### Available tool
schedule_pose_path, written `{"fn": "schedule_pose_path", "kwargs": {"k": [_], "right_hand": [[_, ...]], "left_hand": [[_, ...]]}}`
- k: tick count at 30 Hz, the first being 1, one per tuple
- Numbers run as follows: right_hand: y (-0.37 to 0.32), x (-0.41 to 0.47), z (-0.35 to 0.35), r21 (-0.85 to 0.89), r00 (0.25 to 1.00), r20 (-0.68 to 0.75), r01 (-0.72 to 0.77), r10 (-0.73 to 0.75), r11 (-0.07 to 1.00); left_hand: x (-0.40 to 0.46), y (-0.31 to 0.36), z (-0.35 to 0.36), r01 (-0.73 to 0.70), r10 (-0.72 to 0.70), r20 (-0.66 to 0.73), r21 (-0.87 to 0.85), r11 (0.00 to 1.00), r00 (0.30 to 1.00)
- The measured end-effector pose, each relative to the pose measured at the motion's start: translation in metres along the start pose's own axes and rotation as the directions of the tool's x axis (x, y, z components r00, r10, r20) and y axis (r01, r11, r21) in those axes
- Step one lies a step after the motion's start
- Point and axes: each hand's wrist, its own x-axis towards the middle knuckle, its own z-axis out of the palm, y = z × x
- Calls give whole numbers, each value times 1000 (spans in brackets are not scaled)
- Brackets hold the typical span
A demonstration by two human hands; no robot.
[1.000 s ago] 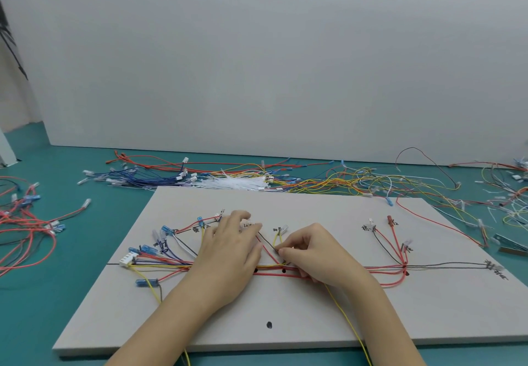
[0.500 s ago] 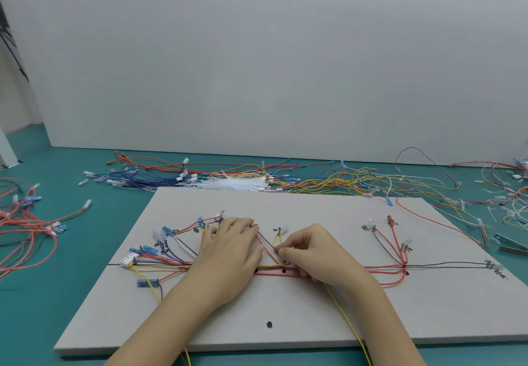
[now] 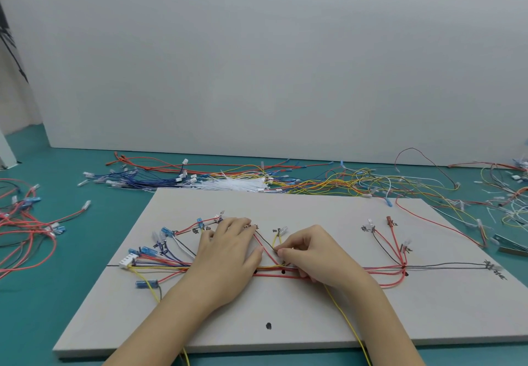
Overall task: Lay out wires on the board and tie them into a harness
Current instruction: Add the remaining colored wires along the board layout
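A grey board point(image 3: 285, 323) lies on the teal table with a wire bundle point(image 3: 380, 271) laid along its marked black line. Branches fan out to blue terminals point(image 3: 148, 250) and a white connector point(image 3: 127, 261) at the left, and to red branches point(image 3: 391, 240) at the right. My left hand point(image 3: 228, 254) lies flat on the wires left of centre, fingers straight. My right hand point(image 3: 314, 254) pinches a yellow wire point(image 3: 275, 241) at the middle branch. A long yellow wire point(image 3: 347, 320) trails off the board's front edge.
Loose wires lie behind the board: blue ones point(image 3: 137, 178), white cable ties point(image 3: 237, 185), yellow and orange ones point(image 3: 343, 184). A red wire heap point(image 3: 25, 223) is at the left, more wires point(image 3: 508, 208) at the right. A grey wall panel point(image 3: 271, 66) stands behind.
Almost nothing has moved. My left hand's fingers have shifted slightly on the wires while the right hand keeps its pinch at the middle branch.
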Motion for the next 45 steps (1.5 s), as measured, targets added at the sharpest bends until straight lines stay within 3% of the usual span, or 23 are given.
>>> {"fn": "schedule_pose_path", "kwargs": {"k": [17,38,41,45], "right_hand": [[1,0,0,-18,1000,0,9,-9,1000],[1,0,1,-19,1000,9,23,-22,1000],[-1,-1,1,-14,1000,0,29,-29,999],[-4,-4,-1,17,999,-26,26,-25,1000]], "left_hand": [[2,-2,2,25,-24,44,-25,999,999],[0,2,2,27,-29,-22,-88,996,999],[-2,2,-2,-27,18,-101,-86,996,995],[-5,7,-7,-207,186,-188,-97,974,964]]}}
